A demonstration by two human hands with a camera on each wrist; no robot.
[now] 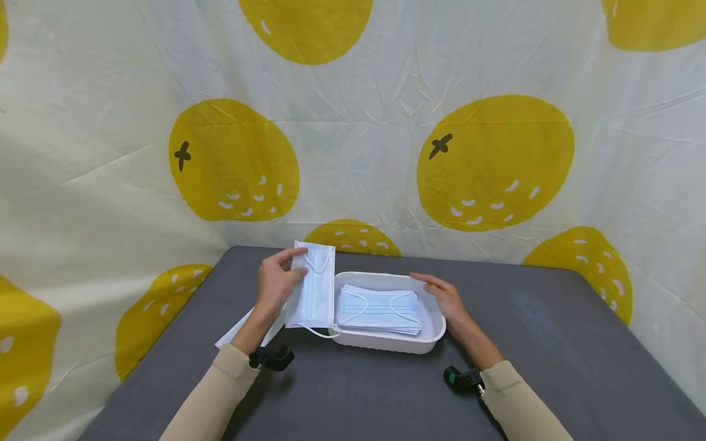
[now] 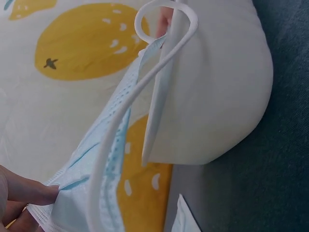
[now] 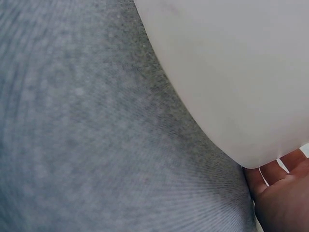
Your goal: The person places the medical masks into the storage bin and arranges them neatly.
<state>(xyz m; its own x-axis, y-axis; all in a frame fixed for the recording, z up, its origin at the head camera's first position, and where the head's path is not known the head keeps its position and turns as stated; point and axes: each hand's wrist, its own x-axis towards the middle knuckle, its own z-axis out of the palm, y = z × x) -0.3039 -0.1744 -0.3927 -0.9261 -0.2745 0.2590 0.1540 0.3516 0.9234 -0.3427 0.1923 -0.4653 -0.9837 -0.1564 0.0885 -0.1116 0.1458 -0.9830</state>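
Between thumb and fingers, my left hand [image 1: 277, 283] pinches a light blue face mask [image 1: 315, 294], held upright beside the left end of a white plastic tub [image 1: 380, 343]. One white ear loop dangles from its lower edge; in the left wrist view, this loop [image 2: 123, 108] crosses close before the camera. Inside the tub lies a stack of blue masks [image 1: 377, 309], with loops on the top one. My right hand [image 1: 449, 304] rests against the tub's right end, fingers stretched along the rim. The right wrist view has its fingers [image 3: 273, 173] against the tub's outer wall.
More masks [image 1: 237, 331] lie on the dark grey table [image 1: 364, 392], partly hidden behind my left forearm. A white cloth [image 1: 364, 153] with yellow fruit prints hangs behind the table and along its sides. Black straps [image 1: 270, 358] circle both wrists.
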